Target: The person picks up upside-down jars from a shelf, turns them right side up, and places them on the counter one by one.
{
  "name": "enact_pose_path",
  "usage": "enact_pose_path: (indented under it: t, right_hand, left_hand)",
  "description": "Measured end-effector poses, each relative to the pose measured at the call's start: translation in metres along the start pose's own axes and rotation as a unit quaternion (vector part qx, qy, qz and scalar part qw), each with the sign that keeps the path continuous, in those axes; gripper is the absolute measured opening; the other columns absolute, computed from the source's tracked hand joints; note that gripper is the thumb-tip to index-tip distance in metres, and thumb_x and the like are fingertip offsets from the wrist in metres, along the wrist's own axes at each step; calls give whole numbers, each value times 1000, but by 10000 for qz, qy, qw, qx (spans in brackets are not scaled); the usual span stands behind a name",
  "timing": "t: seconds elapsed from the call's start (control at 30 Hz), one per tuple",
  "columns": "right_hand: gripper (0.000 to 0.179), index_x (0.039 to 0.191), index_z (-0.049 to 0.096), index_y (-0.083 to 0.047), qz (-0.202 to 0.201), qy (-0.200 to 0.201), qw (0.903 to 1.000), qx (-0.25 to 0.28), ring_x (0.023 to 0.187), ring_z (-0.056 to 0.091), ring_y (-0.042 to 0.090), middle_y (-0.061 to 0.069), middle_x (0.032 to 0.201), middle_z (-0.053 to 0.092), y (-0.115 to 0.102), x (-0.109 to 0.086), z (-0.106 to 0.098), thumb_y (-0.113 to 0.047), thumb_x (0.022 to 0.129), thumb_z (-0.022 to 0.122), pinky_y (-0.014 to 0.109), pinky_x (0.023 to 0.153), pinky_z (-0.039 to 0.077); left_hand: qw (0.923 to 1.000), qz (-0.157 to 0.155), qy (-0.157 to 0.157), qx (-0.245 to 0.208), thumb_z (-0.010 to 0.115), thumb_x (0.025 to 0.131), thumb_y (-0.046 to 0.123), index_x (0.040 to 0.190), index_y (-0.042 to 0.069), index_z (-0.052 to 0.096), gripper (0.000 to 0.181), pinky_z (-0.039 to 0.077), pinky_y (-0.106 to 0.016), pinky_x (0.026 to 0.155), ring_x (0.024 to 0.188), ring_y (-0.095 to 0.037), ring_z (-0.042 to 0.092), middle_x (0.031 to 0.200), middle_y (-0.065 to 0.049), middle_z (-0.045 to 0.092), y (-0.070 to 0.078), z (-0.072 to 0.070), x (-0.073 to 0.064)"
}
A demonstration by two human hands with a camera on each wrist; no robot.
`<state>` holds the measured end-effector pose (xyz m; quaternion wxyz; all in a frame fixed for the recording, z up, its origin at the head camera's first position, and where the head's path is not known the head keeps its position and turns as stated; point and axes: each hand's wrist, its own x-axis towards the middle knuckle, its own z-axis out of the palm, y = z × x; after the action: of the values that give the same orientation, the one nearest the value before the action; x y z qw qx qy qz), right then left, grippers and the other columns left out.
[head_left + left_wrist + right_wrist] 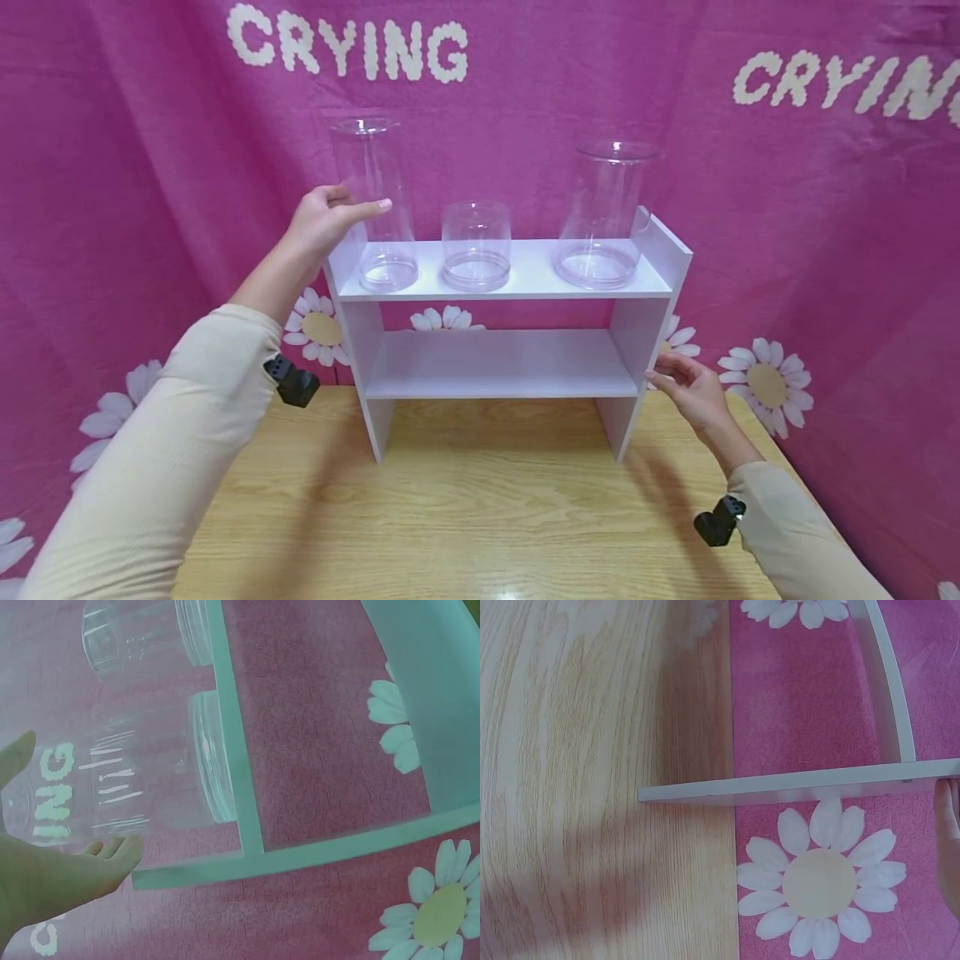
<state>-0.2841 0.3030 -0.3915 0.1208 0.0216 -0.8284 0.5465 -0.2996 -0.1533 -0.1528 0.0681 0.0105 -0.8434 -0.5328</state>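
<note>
A tall clear cylindrical jar (372, 179) stands upright at the left end of the white shelf's top board (532, 271). Beside this jar is my left hand (322, 221), its thumb extended across the front and its other fingers at the far left side. In the left wrist view the fingers and thumb of my left hand (64, 877) are spread apart near the jar (161, 765); firm contact cannot be made out. My right hand (693, 392) touches the outer side of the shelf's right panel (652, 325) with its fingertips. Only part of the right hand (949, 847) shows in its wrist view.
A short clear jar (477, 242) stands mid-shelf, and a wide clear jar (603, 208) stands at the right end. The two-tier shelf sits on a wooden table (480, 500). A pink flowered cloth (525, 100) hangs close behind and at both sides.
</note>
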Motion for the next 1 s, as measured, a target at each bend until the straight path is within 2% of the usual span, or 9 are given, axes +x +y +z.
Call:
enact_pose_path:
  t: [0.17, 0.4, 0.77, 1.0]
  right_hand:
    - [54, 131, 49, 10, 16, 12, 10000, 14, 82, 54, -16, -36, 83, 56, -1, 0, 0, -22, 91, 66, 5, 72, 51]
    - [55, 132, 49, 9, 53, -68, 10000, -45, 84, 53, -16, -35, 85, 55, -1, 0, -1, -26, 92, 65, 4, 72, 50]
    - [53, 130, 48, 12, 28, -42, 9999, 154, 82, 54, -17, -35, 82, 57, 1, 2, 1, -20, 91, 66, 5, 72, 51]
    - [52, 130, 48, 13, -8, 20, 9998, 197, 81, 54, -18, -35, 81, 56, 0, 2, 2, -17, 91, 66, 5, 71, 51]
  left_hand:
    - [9999, -109, 45, -71, 66, 86, 44, 154, 11, 19, 89, 25, -39, 123, 147, -24, 27, 160, -7, 25, 4, 2, 1]
    - [9982, -339, 105, -479, 66, 86, 44, 154, 14, 17, 89, 25, -37, 123, 147, -24, 27, 161, -4, 22, 7, 4, 2]
    - [9972, -168, 232, -688, 67, 87, 36, 151, 9, 25, 82, 25, -35, 123, 147, -24, 27, 159, -8, 28, -7, 13, 3]
    - [9972, -74, 287, -690, 68, 86, 36, 151, 8, 27, 82, 24, -34, 123, 146, -23, 28, 158, -8, 29, -8, 13, 3]
